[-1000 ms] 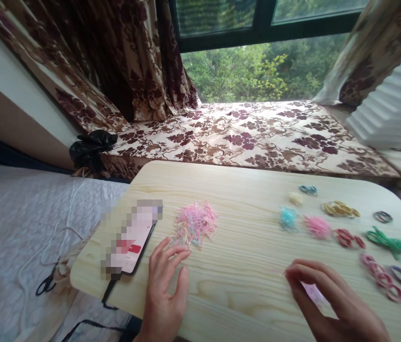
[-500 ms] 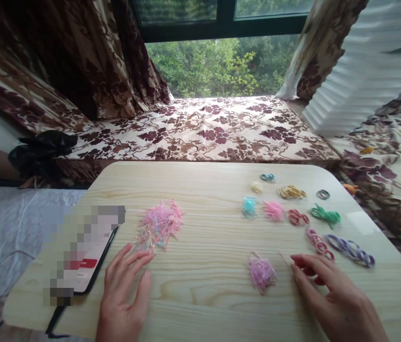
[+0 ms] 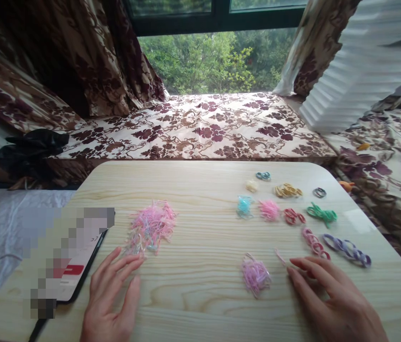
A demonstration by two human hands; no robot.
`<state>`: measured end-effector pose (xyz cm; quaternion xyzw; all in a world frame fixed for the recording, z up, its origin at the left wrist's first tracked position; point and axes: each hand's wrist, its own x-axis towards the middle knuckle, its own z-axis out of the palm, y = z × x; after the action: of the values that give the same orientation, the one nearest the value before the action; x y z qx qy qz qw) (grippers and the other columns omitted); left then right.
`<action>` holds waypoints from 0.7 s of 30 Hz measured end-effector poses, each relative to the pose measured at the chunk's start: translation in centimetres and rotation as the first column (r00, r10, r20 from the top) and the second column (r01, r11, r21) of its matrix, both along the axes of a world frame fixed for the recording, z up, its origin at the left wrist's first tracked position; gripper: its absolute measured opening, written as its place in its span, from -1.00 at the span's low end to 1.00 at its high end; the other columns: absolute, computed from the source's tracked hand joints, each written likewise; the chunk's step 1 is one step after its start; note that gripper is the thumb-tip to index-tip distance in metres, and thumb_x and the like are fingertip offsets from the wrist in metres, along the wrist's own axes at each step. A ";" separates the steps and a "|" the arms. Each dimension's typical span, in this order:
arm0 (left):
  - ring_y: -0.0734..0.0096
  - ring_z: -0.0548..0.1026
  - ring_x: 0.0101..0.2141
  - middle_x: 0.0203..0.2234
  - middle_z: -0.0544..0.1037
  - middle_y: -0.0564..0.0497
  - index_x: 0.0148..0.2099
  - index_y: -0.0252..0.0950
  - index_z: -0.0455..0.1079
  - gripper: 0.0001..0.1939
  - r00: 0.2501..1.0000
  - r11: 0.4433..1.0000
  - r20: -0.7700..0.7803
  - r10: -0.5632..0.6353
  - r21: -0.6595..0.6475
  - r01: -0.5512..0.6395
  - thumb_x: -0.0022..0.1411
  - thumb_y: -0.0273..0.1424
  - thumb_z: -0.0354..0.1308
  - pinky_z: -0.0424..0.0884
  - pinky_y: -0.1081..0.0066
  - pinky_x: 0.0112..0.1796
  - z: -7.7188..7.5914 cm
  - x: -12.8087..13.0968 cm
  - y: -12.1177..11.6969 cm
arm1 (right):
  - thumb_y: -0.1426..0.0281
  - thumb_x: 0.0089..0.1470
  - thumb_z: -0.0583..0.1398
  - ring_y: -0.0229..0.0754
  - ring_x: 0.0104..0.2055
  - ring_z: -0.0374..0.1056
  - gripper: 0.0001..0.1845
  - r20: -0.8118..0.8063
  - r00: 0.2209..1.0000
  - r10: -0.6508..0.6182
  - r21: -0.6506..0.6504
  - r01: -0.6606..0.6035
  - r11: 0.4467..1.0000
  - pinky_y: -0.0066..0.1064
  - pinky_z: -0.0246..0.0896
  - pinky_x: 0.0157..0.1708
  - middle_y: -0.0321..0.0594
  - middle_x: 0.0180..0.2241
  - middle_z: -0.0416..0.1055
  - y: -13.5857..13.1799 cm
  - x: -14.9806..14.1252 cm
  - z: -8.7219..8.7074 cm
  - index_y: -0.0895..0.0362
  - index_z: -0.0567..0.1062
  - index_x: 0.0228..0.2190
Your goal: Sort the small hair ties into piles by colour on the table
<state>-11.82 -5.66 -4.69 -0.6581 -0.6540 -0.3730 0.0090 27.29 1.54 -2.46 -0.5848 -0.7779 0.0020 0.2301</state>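
Strand of thin pink (image 3: 280,256) lies at the fingertips of the right hand (image 3: 339,299), whose thumb and index finger curve close together; whether they pinch it or merely sit beside it, I cannot tell. Just inward from that hand is a loose lilac-pink pile (image 3: 255,275), near enough, I judge, for the fingers to reach with hardly any arm travel.

The left hand (image 3: 109,294) is open and grips nothing visible, palm down, its fingers spread with the tips at the near edge of a mixed pastel heap (image 3: 153,223) — a pose that probably suits light, tangled pieces better than a fist would. Farther out, to the left of that hand, a phone (image 3: 89,256) lies flat, perhaps set there to be glanced at without crowding the fingers.

Beyond the right hand are the turquoise bunch (image 3: 245,207), bright pink bunch (image 3: 269,210), red bands (image 3: 294,216) and green bands (image 3: 321,213), with linked purple bands (image 3: 347,249) closer to its outer side — spaced apart by colour, presumably so that they do not mix on the pale table (image 3: 200,190).
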 end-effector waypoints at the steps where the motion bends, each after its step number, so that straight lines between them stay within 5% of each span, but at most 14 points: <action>1: 0.25 0.31 0.21 -0.05 0.51 0.01 0.04 -0.14 0.42 -0.71 1.000 1.000 0.009 0.007 0.001 -0.007 0.32 -0.49 0.07 0.19 0.32 0.20 0.1 0.1 0.0 | 0.13 0.25 0.14 -0.16 -0.20 0.53 -0.73 0.003 1.000 0.000 0.008 0.000 1.000 -0.37 0.46 -0.30 -0.23 -0.17 0.52 0.1 -0.2 0.1 0.00 0.53 -0.18; 13: 0.28 0.30 0.21 -0.05 0.52 0.02 0.04 -0.15 0.42 -0.72 1.000 1.000 0.009 0.015 -0.009 -0.015 0.32 -0.49 0.07 0.16 0.36 0.22 0.4 0.3 0.2 | 0.21 0.34 0.05 -0.21 -0.26 0.46 -0.73 0.083 0.993 0.081 0.136 -0.092 0.986 -0.38 0.30 -0.23 -0.26 -0.30 0.47 1.2 -2.0 0.9 0.04 0.48 -0.29; 21: 0.20 0.39 0.17 -0.11 0.58 0.03 0.03 -0.11 0.47 -0.69 0.998 0.997 0.049 0.043 0.068 -0.046 0.28 -0.49 0.12 0.20 0.23 0.25 -1.8 -0.4 0.0 | 0.22 0.36 -0.01 -0.14 -0.25 0.43 -0.66 0.126 0.990 0.068 0.246 -0.097 0.964 -0.32 0.26 -0.24 -0.19 -0.34 0.47 4.4 -2.1 1.6 0.07 0.43 -0.36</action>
<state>-12.22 -5.65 -6.47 -0.6338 -0.6553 -0.4103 0.0245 25.24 5.95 -0.83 -0.5171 -0.8076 -0.1211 0.2564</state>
